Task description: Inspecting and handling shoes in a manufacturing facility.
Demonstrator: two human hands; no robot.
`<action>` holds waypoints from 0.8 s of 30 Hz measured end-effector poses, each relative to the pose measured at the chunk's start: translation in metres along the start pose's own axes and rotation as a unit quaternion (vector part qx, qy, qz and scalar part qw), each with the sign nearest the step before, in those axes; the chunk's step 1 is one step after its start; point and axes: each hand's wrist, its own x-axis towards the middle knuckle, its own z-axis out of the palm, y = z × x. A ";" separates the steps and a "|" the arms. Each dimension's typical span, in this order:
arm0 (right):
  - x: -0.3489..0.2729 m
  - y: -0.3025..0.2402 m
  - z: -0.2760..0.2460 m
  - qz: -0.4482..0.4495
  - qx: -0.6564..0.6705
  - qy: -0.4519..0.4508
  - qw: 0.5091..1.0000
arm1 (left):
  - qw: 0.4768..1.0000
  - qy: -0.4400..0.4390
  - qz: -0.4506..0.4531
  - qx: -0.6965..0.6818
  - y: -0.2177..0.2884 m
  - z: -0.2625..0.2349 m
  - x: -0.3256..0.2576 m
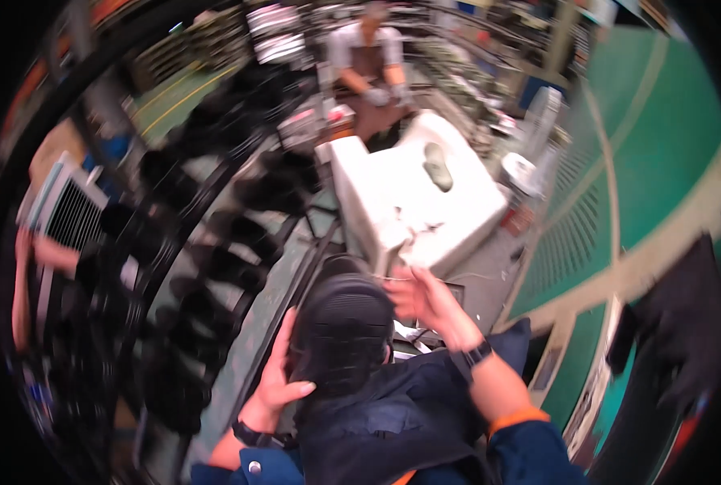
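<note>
Black shoe point(340, 331) over lap, left hand point(279, 376) clamped on its left edge.
Right hand point(425, 303) loosely spread by shoe's right edge, contact unclear; white table point(388, 182) corner close ahead, bare top beyond.

Single head-worn fisheye; faces down and forward, near above bare left hand point(276, 380) and bare right hand point(431, 302); white, broad-topped table point(386, 190) farther.

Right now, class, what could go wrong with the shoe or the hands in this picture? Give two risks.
1. The dark shoe might slip: the left hand holds its side, but blur hides whether the right hand touches it.
2. The right hand might knock the white work surface, whose near edge appears just beyond its fingers.
</note>
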 end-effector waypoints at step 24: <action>-0.035 0.096 0.076 0.092 -0.208 -0.190 0.955 | 0.768 0.191 -0.377 0.481 0.066 -0.071 -0.118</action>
